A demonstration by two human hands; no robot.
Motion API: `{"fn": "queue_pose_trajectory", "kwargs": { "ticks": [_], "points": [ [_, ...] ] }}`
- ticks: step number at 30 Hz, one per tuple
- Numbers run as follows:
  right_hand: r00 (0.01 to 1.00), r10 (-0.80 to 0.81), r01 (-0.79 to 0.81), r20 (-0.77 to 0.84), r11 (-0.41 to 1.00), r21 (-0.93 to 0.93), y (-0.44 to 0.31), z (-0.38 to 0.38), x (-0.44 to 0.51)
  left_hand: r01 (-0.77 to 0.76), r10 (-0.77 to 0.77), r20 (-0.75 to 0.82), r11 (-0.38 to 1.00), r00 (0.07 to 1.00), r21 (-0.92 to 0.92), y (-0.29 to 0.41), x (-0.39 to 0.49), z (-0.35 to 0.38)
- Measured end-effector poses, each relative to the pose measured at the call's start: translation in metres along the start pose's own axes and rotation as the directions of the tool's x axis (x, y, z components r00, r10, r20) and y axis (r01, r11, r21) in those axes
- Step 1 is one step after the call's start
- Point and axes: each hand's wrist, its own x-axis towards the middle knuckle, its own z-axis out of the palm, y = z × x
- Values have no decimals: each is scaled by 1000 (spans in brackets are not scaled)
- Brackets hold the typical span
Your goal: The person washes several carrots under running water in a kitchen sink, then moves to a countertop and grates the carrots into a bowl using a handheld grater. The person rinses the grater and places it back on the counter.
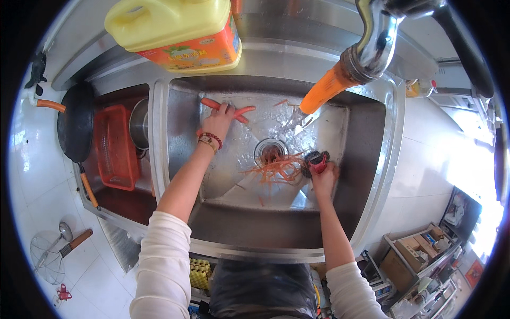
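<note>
Several peeled carrots [242, 114] lie crossed in the far left corner of the steel sink basin [223, 187]. My left hand [219, 118] is on them, its fingers curled over the carrots. At the basin's right side, my right hand [324, 179] grips a dark scouring pad [308, 159] with a red part [318, 162] beneath the fingers; the exact kind of red part is unclear. Between my hands, a tangle of carrot peelings [279, 169] partly covers the drain [265, 145]. Water runs from the orange tap sleeve [328, 89] into the basin.
A yellow jug [175, 24] stands on the back ledge. The left basin holds a red plastic basket [115, 147] and a metal pot [139, 123]. A black wok [75, 123] hangs at the left wall, above a wire strainer [48, 259]. Shelves with boxes [418, 249] stand at right.
</note>
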Motion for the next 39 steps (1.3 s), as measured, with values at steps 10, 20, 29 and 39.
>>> {"fn": "queue_pose_trajectory", "kwargs": {
  "ticks": [10,20,29,39],
  "points": [
    [986,-137,102,95,945,310,-44,-34,12,328,-267,201,856,942,-399,-5,-61,-13],
    [947,-146,185,-285,976,115,-49,64,116,447,-58,680,-712,731,-542,44,-167,-96],
    [804,-549,495,228,831,254,-61,45,23,404,-38,608,-715,793,-571,32,-200,-112],
    [719,-648,656,252,752,59,-138,47,125,222,132,399,-957,907,-188,28,-220,-131]
  ]
}}
